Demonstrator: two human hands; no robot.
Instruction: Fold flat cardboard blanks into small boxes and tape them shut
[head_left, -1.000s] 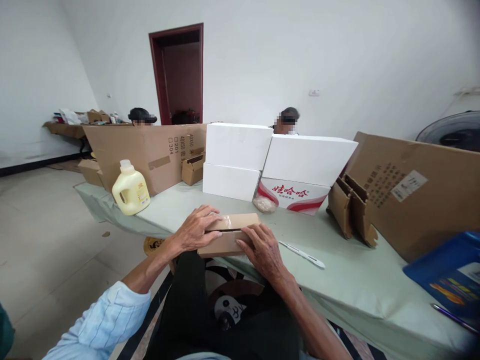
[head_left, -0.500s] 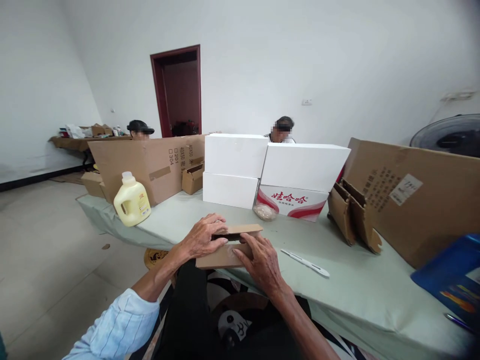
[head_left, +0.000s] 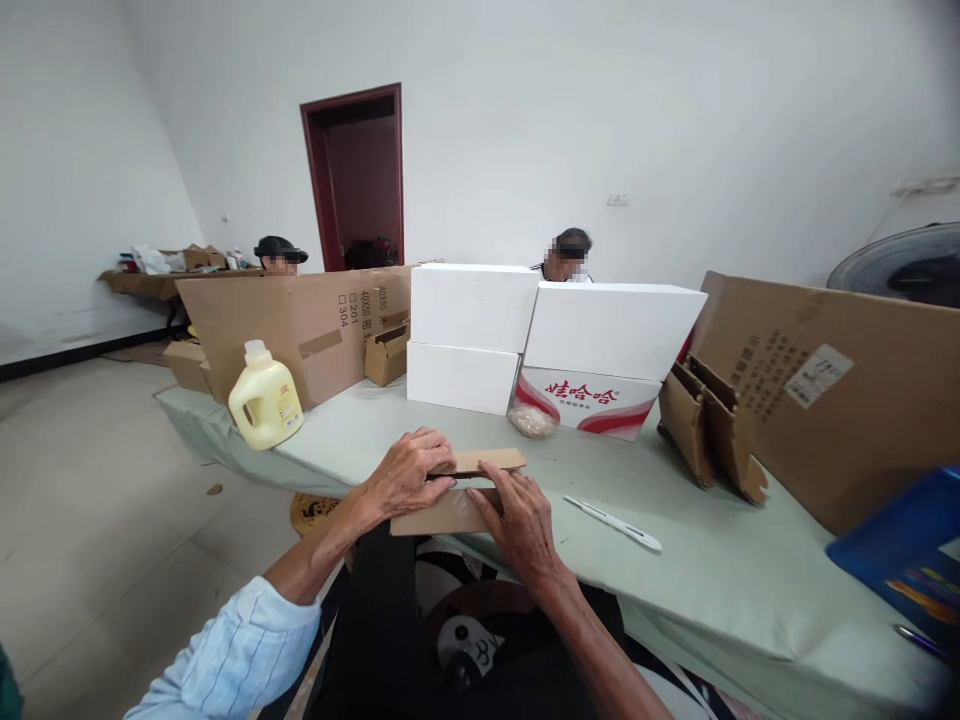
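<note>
A small brown cardboard box (head_left: 435, 515) lies at the near edge of the table, its long flaps parted by a narrow dark gap. My left hand (head_left: 409, 475) grips its left end, fingers over the far flap and thumb along the near one. At the right end my right hand (head_left: 517, 515) holds the box too, with fingertips at the far flap and thumb on the near panel. Right of that hand, a white-handled scalpel (head_left: 613, 523) rests on the green tablecloth (head_left: 570, 580).
White boxes (head_left: 472, 310) are stacked behind my hands, beside a red-lettered carton (head_left: 585, 405) and a clear roll of tape (head_left: 532, 421). A yellow jug (head_left: 266, 400) stands left. Folded cardboard (head_left: 709, 425), a large carton (head_left: 795, 400) and a blue container (head_left: 900, 560) are right. Two people sit beyond.
The gap between the box's flaps looks narrower, the near panel tipped slightly. Both hands keep their hold in almost the same place. The camera view has shifted a little.
</note>
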